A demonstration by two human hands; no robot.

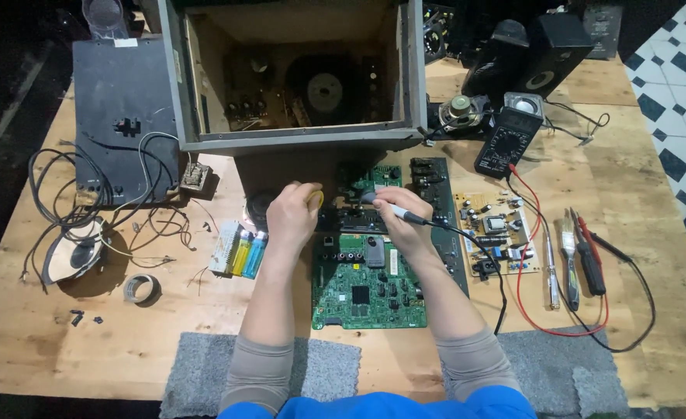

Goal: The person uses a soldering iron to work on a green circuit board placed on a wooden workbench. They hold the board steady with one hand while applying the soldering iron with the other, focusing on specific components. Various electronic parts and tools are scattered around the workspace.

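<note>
Left hand (292,217), frame centre: closed round a small yellow thing (314,199), kind unclear | Right hand (402,221), just right of it: gripping a black probe (393,209), tip toward the upper green circuit board (368,186) | Larger green board (366,287): lower centre, below both hands | Multimeter (509,136): upper right | Open wooden box (296,74): top centre
</note>
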